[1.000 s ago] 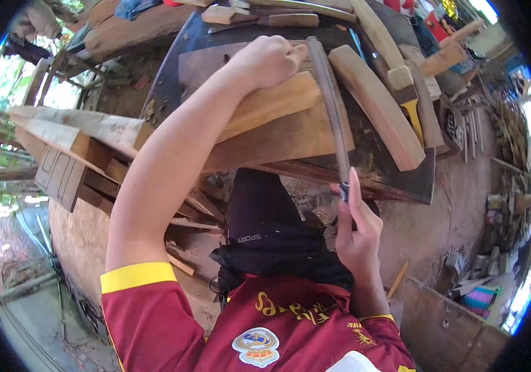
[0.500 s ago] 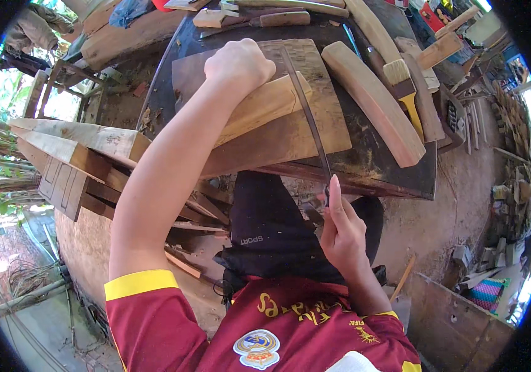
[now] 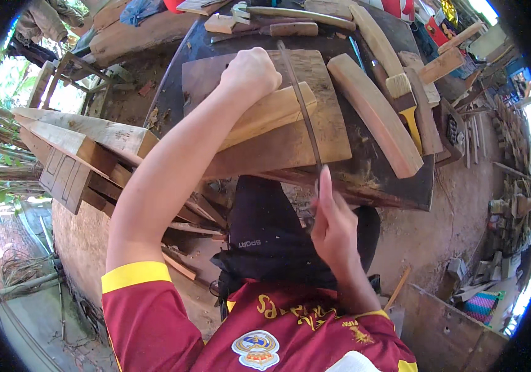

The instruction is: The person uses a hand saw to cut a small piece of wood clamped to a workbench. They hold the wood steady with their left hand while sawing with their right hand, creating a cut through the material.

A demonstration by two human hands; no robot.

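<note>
A pale wooden block (image 3: 268,118) lies slanted across a flat brown board (image 3: 330,139) on the dark workbench. My left hand (image 3: 251,77) is closed over the block's far side and bears down on it; its fingertips are hidden. In my right hand (image 3: 337,226), nearer my body, is the handle end of a handsaw (image 3: 303,110), the thumb stretched along it. The long, thin blade is seen nearly edge-on and crosses the block close to its right end. A dark line shows on the block beside the blade.
Right of the board lies a thick curved timber (image 3: 374,115), with a yellow-handled brush (image 3: 410,118) beyond it. A wooden-handled tool (image 3: 293,29) rests at the back of the bench. Tapered timbers (image 3: 85,133) jut out at the left.
My right hand and the saw have shifted slightly left and toward the bench, the blade sliding farther across the block. My left hand keeps its hold. The whole view has shifted a little.
</note>
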